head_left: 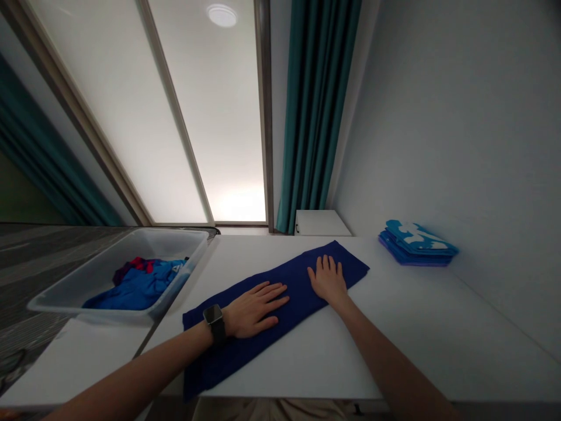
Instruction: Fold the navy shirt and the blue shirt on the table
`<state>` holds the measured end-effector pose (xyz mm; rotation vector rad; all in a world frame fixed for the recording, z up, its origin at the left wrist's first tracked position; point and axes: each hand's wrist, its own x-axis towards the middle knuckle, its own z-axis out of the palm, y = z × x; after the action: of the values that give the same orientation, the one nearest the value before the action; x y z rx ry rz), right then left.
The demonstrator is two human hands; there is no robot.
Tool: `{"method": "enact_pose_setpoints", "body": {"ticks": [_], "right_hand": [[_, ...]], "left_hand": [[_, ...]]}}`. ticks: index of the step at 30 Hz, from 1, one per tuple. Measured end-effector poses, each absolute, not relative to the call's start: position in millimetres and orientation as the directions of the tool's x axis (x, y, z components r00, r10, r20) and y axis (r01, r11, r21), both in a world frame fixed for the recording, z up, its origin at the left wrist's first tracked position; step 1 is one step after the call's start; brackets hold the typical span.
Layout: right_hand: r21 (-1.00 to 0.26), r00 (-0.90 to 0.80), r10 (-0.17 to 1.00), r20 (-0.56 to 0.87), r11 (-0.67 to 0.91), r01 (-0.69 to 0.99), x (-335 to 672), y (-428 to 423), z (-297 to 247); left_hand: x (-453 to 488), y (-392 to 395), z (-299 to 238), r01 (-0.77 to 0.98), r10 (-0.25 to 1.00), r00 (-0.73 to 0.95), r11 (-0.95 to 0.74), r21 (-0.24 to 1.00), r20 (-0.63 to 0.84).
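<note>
A dark blue cloth (298, 286) lies as a long folded strip across the white table (416, 327), its near end hanging over the front edge. My left hand (254, 310), with a black watch on the wrist, lies flat on the cloth's middle with fingers stretched out. My right hand (328, 279) lies flat on the cloth nearer its far end, fingers spread. Neither hand holds anything.
A clear plastic tub (74, 289) at the left holds crumpled blue and red cloths (140, 283). A stack of folded blue and white cloths (416, 242) sits at the far right by the wall. A teal curtain (315, 117) hangs behind, beside a small white cabinet (319, 223).
</note>
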<state>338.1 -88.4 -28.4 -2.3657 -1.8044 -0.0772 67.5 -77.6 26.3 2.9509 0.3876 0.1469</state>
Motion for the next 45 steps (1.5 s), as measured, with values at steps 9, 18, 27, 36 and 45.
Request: {"method": "enact_pose_setpoints", "body": {"ticks": [9,18,27,36,45], "right_hand": [[-0.058,-0.031,0.994,0.104,0.037,0.998,359,-59,-25],[-0.006,-0.098,0.987,0.131,0.100,0.995,352,-48,-13],[-0.112,0.170,0.979,0.110,-0.157,0.981,318,-61,-30],[-0.095,-0.158,0.981,0.110,0.169,0.981,333,-20,-32],[-0.075,-0.329,0.940,0.096,0.336,0.939,338,5,-29]], "left_hand": [[92,-131,11,0.510,0.547,0.828,-0.825,0.245,0.121],[109,-143,16,0.496,0.536,0.831,-0.835,0.238,0.147],[91,-90,26,0.227,0.245,0.964,-0.960,0.162,0.101],[118,-119,7,0.476,0.512,0.831,-0.857,0.198,0.218],[143,-130,-1,0.594,0.634,0.715,-0.773,0.223,0.293]]}}
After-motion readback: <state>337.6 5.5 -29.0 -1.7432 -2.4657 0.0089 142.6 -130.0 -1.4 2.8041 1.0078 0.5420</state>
